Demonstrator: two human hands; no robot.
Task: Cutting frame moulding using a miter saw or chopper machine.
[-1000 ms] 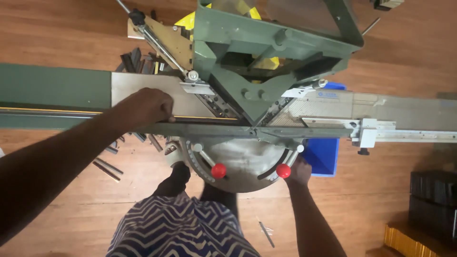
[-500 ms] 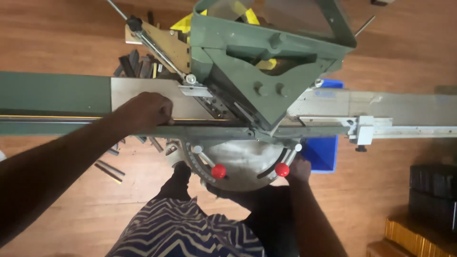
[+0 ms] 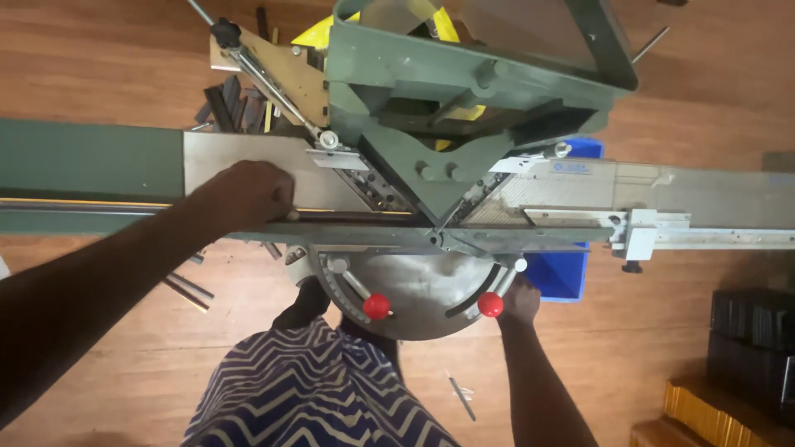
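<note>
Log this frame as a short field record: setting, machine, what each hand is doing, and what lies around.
Setting: wooden floor, seen from above
Machine: green mitre cutting machine on a long bench
Left hand: pressing a thin strip against the fence
Right hand: beside the right red knob
Around: blue bin, dark offcuts

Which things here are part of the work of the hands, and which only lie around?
In use:
left hand pressing a thin strip on the saw bed
right hand beside a red knob
green saw head

Lying about:
blue bin
dark offcuts
metal bars on the floor
</note>
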